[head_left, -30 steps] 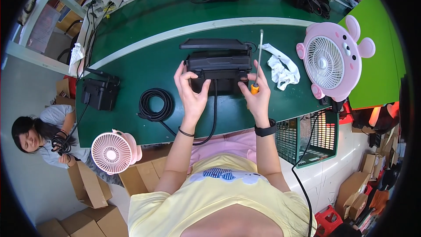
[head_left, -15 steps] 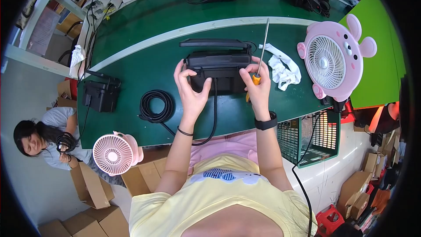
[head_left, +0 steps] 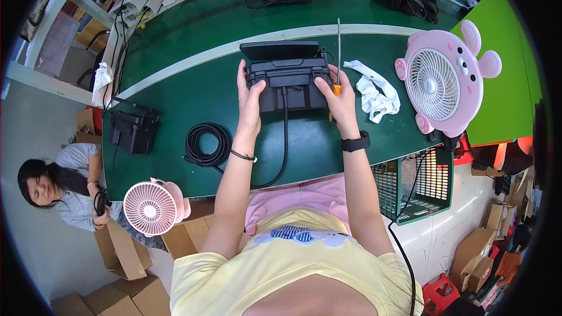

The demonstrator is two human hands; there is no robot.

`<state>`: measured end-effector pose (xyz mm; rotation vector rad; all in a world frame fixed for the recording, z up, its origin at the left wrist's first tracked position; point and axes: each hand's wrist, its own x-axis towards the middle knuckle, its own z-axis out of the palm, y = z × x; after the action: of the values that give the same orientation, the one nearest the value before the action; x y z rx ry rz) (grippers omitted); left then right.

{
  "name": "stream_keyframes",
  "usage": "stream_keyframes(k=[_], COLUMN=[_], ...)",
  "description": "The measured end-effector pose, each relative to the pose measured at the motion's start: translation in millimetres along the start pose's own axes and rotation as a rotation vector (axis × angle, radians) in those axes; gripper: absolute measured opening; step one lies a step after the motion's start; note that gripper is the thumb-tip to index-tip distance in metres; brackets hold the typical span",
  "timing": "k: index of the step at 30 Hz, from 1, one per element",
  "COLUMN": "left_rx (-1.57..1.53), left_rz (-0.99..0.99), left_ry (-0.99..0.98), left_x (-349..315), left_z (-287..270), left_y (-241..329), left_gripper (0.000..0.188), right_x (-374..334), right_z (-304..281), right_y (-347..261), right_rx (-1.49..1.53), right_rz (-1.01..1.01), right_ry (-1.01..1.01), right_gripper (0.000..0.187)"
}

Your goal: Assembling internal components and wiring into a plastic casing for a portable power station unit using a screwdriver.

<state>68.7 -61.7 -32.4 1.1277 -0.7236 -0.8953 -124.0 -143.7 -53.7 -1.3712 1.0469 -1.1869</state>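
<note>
Between my two hands is a black plastic case [head_left: 293, 77] with latches on its front and a flat black panel [head_left: 280, 51] raised along its far edge. My left hand [head_left: 250, 105] grips the case's left end, thumb on the front. Around the right end closes my right hand [head_left: 342, 99], its thumb near the latch. A screwdriver [head_left: 339, 52] with a yellow-orange handle is held upright in that same hand, shaft pointing away. From the case's front a black cable [head_left: 286, 134] runs toward me and curves left to a coil [head_left: 208, 145] on the green table.
Crumpled white paper [head_left: 377, 95] lies right of the case, before a pink animal-shaped fan [head_left: 445, 79]. A smaller black case [head_left: 133, 131] and a pink fan [head_left: 150, 208] are at left. Another person [head_left: 76, 184] holds dark cable there. A green crate [head_left: 424, 187] stands lower right.
The case has tilted, so its front and top panel face me more. My left fingers have slid along its end. The screwdriver has swung more upright and slightly left.
</note>
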Motion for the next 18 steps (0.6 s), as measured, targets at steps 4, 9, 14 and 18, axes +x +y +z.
stream_keyframes(k=[4,9,14,18], left_rx=[-0.013,-0.007,-0.047,0.011], left_rz=[0.046,0.056,0.029,-0.022], left_ry=[-0.006,0.121,0.358,0.444], left_x=[-7,-21,-31,-37], left_z=[-1,4,-6,-9], left_y=[-5,-5,-10,-1], left_gripper=[0.074,0.071,0.072,0.080], right_x=[3,5,-37,-85], right_z=[-1,-6,-14,-18], right_y=[1,-4,-15,-3], right_rx=[-0.003,-0.118,-0.310,-0.385], right_rz=[-0.027,-0.051,-0.225,-0.158], right_ry=[-0.024,-0.015,0.156,0.051], right_gripper=[0.064,0.059,0.037,0.039])
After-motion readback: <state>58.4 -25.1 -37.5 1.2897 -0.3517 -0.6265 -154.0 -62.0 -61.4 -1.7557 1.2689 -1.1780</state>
